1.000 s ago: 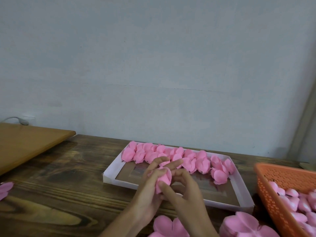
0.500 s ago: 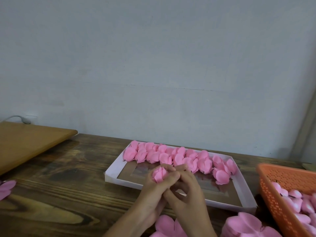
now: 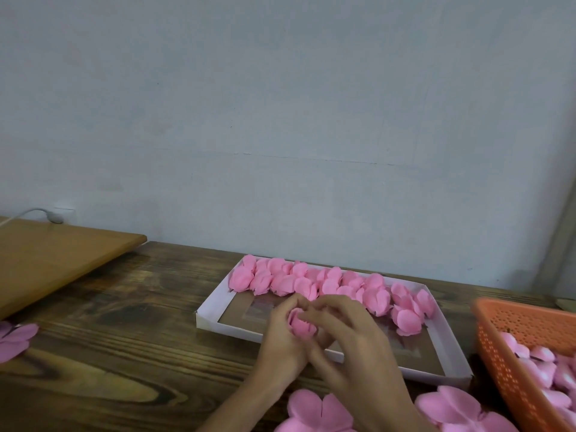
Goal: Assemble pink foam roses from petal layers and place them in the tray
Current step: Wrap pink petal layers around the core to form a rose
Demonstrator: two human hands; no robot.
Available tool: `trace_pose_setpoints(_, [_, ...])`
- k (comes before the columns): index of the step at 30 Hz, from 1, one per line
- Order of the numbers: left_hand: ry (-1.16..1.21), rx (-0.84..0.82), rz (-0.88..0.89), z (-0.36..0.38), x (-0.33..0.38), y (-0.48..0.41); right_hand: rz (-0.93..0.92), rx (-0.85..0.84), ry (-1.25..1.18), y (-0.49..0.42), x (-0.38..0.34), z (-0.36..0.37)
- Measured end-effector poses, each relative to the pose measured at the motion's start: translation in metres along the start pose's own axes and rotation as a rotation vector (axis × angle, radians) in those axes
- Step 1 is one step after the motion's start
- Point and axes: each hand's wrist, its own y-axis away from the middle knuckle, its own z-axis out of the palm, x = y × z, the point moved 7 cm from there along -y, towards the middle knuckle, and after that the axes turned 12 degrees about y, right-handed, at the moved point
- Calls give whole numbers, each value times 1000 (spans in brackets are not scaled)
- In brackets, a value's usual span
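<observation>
Backdrop: we logged the wall [image 3: 280, 120], pale grey-blue, matt and faintly scuffed. Below it ran the worktop [image 3: 124, 353], dark stained timber with bold grain and a slight sheen. At its left lay a board [image 3: 56, 254] of lighter, smoother wood with a rounded corner.

Next we entered the tray [image 3: 218, 293]: shallow, rectangular, white card walls, brown floor. The finished roses [image 3: 311, 282] made one crowded row along its far rim and trailed down a little on the right. The near floor showed bare, so we judged the job well short of half done.

To the tray's right stood the basket [image 3: 498, 332], orange perforated plastic, holding loose foam pieces [image 3: 536, 366], cupped, soft and matt pink.

At the near edge lay the petal layers [image 3: 314, 410], flat lobed foam blanks, with another layer [image 3: 15, 341] at far left. We took these as stock left to work.

The left hand [image 3: 280, 341] and right hand [image 3: 352, 347] met over the tray's near rim. Both sets of fingers were curled and clamped round one rose [image 3: 300, 327], a tight bud with petals wrapped inward. We judged it in final shaping, not yet set down.

Smallest was the plug [image 3: 53, 216], grey and cabled, at the wall's foot.
</observation>
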Motion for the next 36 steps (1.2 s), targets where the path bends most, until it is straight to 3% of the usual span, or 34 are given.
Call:
trace_pose_setpoints(6, [-82, 60, 0, -5, -11, -3, 3, 49, 8, 0, 2, -3])
trace_pose_setpoints(13, [-118, -82, 2, 9, 0, 7, -27, 75, 38, 0, 3, -1])
trace_pose_setpoints(16, [-95, -22, -70, 4, -5, 9, -28, 54, 17, 0, 4, 2])
trace_pose_setpoints(18, [-109, 49, -32, -1, 1, 7, 43, 5, -180, -2, 6, 3])
trace_pose_setpoints(21, [7, 154, -44, -14, 8, 4, 304, -6, -559, 1, 21, 11])
trace_pose_setpoints(24, [308, 215, -128, -22, 5, 5, 485, -113, -624, 10, 26, 31])
trace_pose_setpoints(27, [415, 161, -239, -10, -3, 11, 433, -201, -612, 14, 9, 41])
trace_pose_setpoints(32, [398, 18, -227, 13, 2, 20, 426, -90, -573, 13, 7, 34])
trace_pose_setpoints(36, [526, -156, -225, 20, 9, 20, 517, -92, -790, 10, 12, 35])
